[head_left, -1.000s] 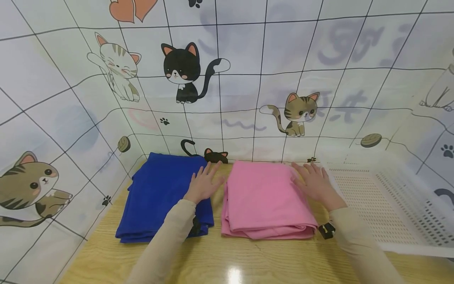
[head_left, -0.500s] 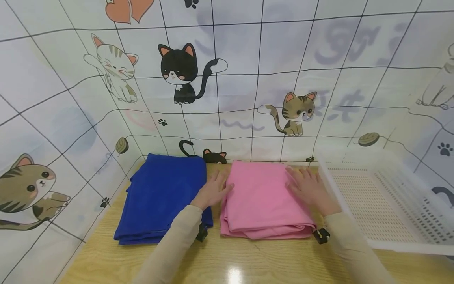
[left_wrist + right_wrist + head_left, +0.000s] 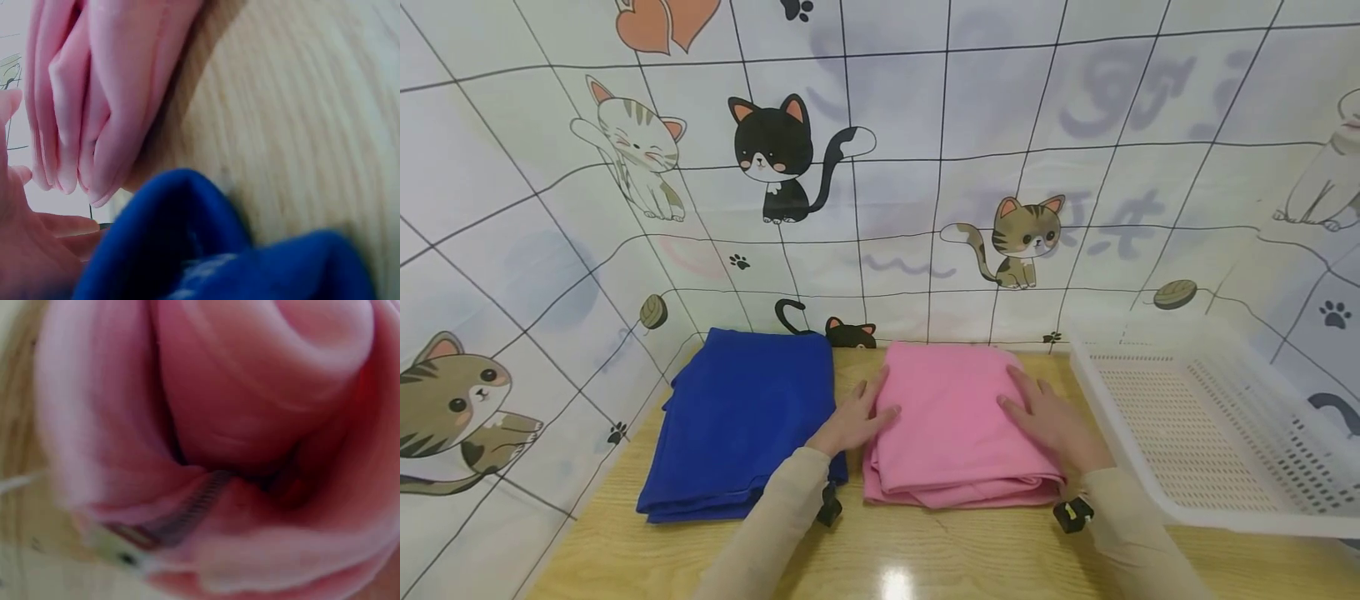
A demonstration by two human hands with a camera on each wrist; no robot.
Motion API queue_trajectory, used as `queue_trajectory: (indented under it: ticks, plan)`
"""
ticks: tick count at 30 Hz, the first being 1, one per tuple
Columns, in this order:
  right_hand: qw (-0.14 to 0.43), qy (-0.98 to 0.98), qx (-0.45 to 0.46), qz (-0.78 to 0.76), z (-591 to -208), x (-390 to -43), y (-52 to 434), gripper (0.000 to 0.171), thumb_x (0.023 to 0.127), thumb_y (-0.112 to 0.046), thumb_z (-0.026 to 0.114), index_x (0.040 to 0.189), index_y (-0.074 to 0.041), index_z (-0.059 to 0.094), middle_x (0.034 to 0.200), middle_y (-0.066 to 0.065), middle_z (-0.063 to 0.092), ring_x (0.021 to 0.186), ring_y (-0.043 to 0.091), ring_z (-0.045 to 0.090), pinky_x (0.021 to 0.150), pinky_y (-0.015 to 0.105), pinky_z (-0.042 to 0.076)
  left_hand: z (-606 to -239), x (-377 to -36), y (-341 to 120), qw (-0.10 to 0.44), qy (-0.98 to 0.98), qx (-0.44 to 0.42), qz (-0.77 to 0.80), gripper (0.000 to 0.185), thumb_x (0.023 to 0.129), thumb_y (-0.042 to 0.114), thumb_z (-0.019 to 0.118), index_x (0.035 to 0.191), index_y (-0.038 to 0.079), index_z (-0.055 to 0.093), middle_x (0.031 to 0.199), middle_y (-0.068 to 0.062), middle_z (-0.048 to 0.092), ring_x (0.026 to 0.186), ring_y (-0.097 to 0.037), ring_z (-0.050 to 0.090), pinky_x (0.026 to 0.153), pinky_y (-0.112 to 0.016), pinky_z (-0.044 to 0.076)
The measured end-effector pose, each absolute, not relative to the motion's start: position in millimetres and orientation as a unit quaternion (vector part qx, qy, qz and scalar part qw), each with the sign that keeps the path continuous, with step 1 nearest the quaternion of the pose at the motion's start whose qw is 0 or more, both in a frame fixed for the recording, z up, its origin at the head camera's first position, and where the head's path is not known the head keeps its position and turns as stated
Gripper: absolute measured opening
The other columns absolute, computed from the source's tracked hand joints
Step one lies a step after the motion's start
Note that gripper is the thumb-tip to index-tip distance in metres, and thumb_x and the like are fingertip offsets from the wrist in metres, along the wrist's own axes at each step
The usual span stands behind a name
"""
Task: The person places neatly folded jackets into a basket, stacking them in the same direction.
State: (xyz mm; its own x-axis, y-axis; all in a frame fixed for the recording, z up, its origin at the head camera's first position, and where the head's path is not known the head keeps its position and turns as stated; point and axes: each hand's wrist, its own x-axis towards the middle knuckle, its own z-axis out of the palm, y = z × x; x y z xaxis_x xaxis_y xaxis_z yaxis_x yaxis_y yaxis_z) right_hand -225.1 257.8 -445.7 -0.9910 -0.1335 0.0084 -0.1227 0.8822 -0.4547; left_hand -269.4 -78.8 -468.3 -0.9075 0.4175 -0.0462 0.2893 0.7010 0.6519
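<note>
Blue folded cloth (image 3: 741, 421) is lying left of centre on the table (image 3: 925, 550). Left hand (image 3: 857, 417) and right hand (image 3: 1052, 417) are pressing flat, fingers straight, on the pink folded cloth (image 3: 951, 425) at centre. Risk: uneven pressing, layers slipping, folds skewing.

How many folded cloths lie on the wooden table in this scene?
2. The blue cloth lies on the left, near the wall. The pink cloth lies beside it, left of the white basket, with both hands resting on it. None seems hidden.
</note>
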Motion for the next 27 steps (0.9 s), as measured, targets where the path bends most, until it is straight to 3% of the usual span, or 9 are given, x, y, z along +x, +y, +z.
queue_trajectory:
  ticks: [5, 10, 16, 20, 27]
  plan:
    - [0.016, 0.947, -0.074, -0.313, -454, -225, 261, 0.080, 0.097, -0.062, 0.037, 0.157, -0.020, 0.007, 0.148, 0.032, 0.027, 0.127, 0.055, 0.035, 0.098, 0.069, 0.028, -469, -269, -82, 0.093, 0.920, 0.206, 0.320, 0.078, 0.094, 0.057, 0.049, 0.156, 0.032, 0.010, 0.144, -0.030, 0.035, 0.129, -0.044, 0.040, 0.101, -0.058, 0.034]
    - [0.026, 0.926, -0.075, -0.369, -460, -227, 266, 0.081, 0.096, -0.059, 0.044, 0.157, -0.022, 0.006, 0.150, 0.031, 0.023, 0.126, 0.058, 0.034, 0.098, 0.071, 0.026, -473, -270, -84, 0.097, 0.919, 0.221, 0.313, 0.080, 0.094, 0.058, 0.048, 0.157, 0.030, 0.008, 0.133, -0.028, 0.046, 0.121, -0.039, 0.047, 0.098, -0.054, 0.039]
    - [0.036, 0.914, -0.081, -0.396, -461, -228, 266, 0.082, 0.096, -0.055, 0.049, 0.157, -0.019, 0.007, 0.153, 0.029, 0.016, 0.131, 0.057, 0.023, 0.100, 0.071, 0.020, -475, -272, -84, 0.123, 0.892, 0.228, 0.371, 0.082, 0.094, 0.053, 0.052, 0.157, 0.029, 0.005, 0.154, -0.018, 0.026, 0.137, -0.035, 0.032, 0.108, -0.051, 0.029]
    - [0.042, 0.915, -0.069, -0.394, -457, -227, 262, 0.084, 0.094, -0.058, 0.050, 0.157, -0.024, 0.006, 0.153, 0.030, 0.016, 0.129, 0.058, 0.027, 0.097, 0.073, 0.023, -475, -273, -83, 0.134, 0.870, 0.238, 0.410, 0.085, 0.095, 0.046, 0.056, 0.157, 0.024, 0.002, 0.160, -0.008, 0.012, 0.142, -0.027, 0.020, 0.113, -0.044, 0.021]
    - [0.045, 0.919, -0.068, -0.386, -456, -221, 258, 0.083, 0.095, -0.056, 0.050, 0.157, -0.023, 0.007, 0.154, 0.030, 0.013, 0.128, 0.059, 0.028, 0.097, 0.072, 0.025, -477, -274, -82, 0.148, 0.829, 0.252, 0.476, 0.089, 0.094, 0.021, 0.063, 0.156, 0.016, -0.001, 0.160, -0.014, 0.004, 0.144, -0.031, 0.013, 0.113, -0.047, 0.017]
